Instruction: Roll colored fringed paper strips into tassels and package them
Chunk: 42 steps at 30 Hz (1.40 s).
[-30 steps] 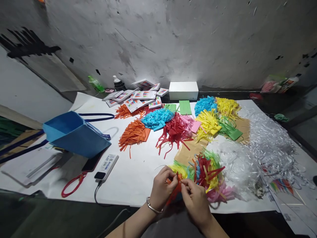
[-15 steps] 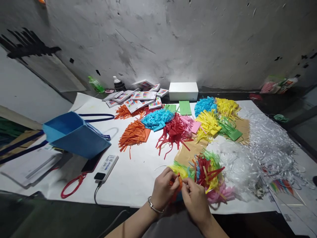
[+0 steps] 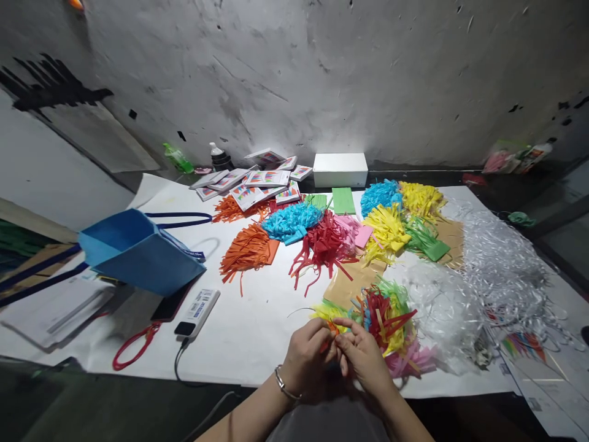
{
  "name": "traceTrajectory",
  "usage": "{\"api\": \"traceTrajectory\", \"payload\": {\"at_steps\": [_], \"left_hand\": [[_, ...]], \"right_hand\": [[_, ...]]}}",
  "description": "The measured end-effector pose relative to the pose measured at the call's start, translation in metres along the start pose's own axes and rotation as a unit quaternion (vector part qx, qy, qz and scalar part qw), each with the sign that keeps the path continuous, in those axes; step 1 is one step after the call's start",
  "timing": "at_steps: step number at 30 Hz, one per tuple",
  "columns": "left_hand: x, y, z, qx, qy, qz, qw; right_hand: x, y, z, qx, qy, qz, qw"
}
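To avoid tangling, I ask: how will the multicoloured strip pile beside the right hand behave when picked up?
The strip pile will probably flop: its narrow strips bend and curl. It looks light, being thin and loose. Strips cross, so some may snag.

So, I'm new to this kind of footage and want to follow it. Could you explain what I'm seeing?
There is no machine here: a person works with two bare hands. Every picture comes from one camera worn on the head, looking forward and down, so the forearms enter from the bottom.

The left hand, above a bracelet, has its fingers closed on orange strips. The right hand meets it there; whether it grips too is hard to tell.

On the white-covered table lie colorful fringed bundles, flat printed packs and a white box. A blue bag stands to the left, with clear crinkled plastic to the right.
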<state>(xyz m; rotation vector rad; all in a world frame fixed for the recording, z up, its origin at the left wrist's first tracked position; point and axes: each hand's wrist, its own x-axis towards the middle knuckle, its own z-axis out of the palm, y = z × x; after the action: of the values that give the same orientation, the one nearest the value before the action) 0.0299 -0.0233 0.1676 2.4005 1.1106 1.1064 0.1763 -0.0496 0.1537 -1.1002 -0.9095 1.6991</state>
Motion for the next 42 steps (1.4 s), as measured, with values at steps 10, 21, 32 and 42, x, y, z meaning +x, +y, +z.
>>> {"api": "traceTrajectory", "payload": {"at_steps": [10, 21, 32, 42], "left_hand": [[-0.002, -0.006, -0.005, -0.226, -0.080, -0.134, 0.962], [0.021, -0.011, -0.010, -0.525, 0.083, -0.383, 0.756], [0.029, -0.118, -0.089, -0.667, 0.361, -0.408, 0.509], [-0.011, -0.187, -0.132, -0.590, 0.494, -0.396, 0.501]], "right_hand": [[-0.001, 0.002, -0.013, -0.094, -0.011, -0.049, 0.994], [0.003, 0.010, -0.009, -0.503, 0.068, -0.168, 0.845], [0.014, -0.006, -0.186, -0.792, 0.147, -0.128, 0.578], [0.008, -0.029, -0.324, -0.839, 0.214, -0.086, 0.492]]}}
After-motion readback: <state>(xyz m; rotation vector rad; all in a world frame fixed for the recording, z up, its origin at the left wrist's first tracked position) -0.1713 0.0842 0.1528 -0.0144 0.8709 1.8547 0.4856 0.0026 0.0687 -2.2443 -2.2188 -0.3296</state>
